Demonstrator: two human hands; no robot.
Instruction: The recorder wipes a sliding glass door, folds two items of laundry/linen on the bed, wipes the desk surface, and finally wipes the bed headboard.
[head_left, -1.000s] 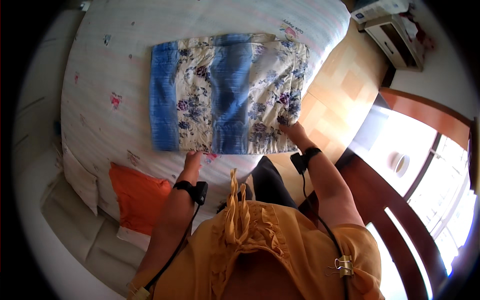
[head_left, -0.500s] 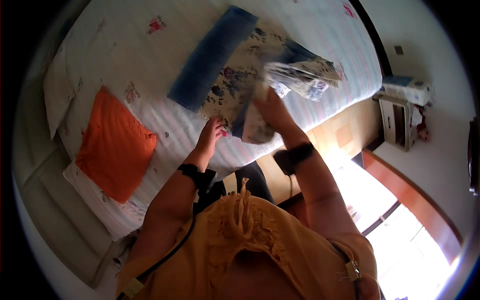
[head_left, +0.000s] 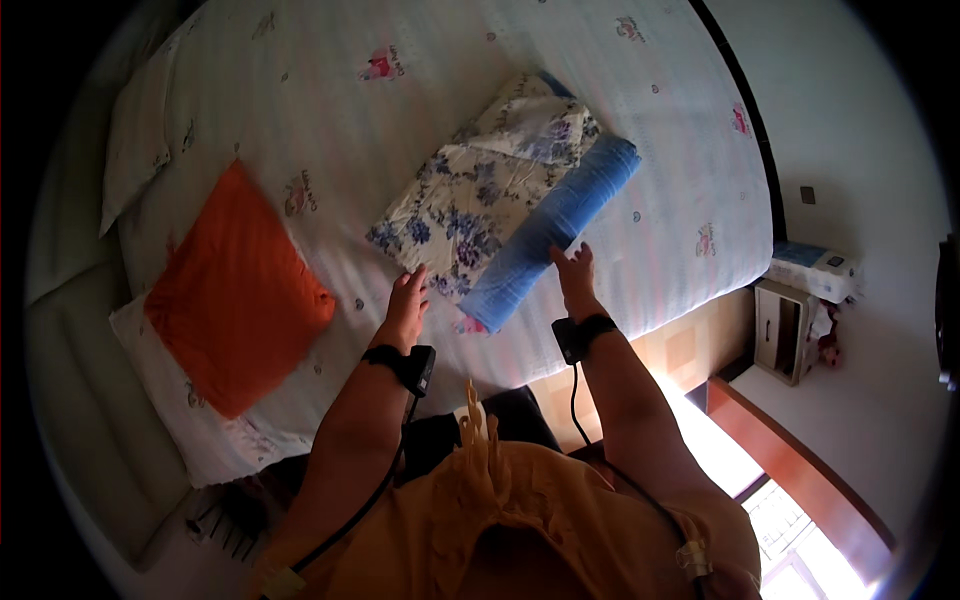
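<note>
A folded cloth (head_left: 450,205), cream with blue-purple flowers, lies slantwise on the bed. Along its right side runs a plain blue band (head_left: 545,235); a small blue corner also shows at its far end. My left hand (head_left: 406,308) is at the cloth's near left edge, fingers stretched out and holding nothing. Beside the blue band is my right hand (head_left: 577,278), its fingers apart, with one fingertip at or touching the band's edge. Both wrists carry black straps with small boxes and cables.
The bed (head_left: 670,180) has a pale patterned sheet. An orange cushion (head_left: 235,295) lies at left, near a white pillow (head_left: 140,145) and the padded headboard (head_left: 75,330). Right of the bed stand a small white cabinet (head_left: 780,330) with a package (head_left: 815,270) on top, and a bright doorway.
The cloth has been turned over or folded across, so the blue band now lies on its right instead of its left. My right hand has let go of it.
</note>
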